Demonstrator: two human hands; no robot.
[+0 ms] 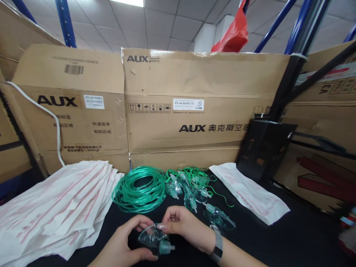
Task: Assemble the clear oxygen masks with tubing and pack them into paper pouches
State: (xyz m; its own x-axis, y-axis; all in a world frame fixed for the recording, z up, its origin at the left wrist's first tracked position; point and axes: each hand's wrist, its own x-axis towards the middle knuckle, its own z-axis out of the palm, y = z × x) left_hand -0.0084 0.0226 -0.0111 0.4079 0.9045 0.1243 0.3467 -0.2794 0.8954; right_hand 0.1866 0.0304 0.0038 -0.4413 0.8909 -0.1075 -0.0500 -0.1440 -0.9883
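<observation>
A clear green-tinted oxygen mask (pixel 150 238) is held low over the black table, its green connector pointing to the right. My left hand (pixel 133 241) curls around the mask's left side, thumb below and fingers above. With thumb and fingers pinched, my right hand (pixel 178 222) grips the mask's upper edge; a watch band is on that wrist. Just beyond my hands lies a coil of green tubing (pixel 141 189). To its right, several more masks (pixel 190 198) are heaped with green elastic straps (pixel 198 174). One loose mask (pixel 219 217) rests nearer my right wrist.
White paper pouches (pixel 69 200) with red print are stacked at the left. Another pouch (pixel 251 191) lies at the right, beside a black box (pixel 265 148). Cardboard panels (pixel 189 126) stand along the back, with blue rack posts (pixel 65 22) behind. A red bag (pixel 233 33) hangs above.
</observation>
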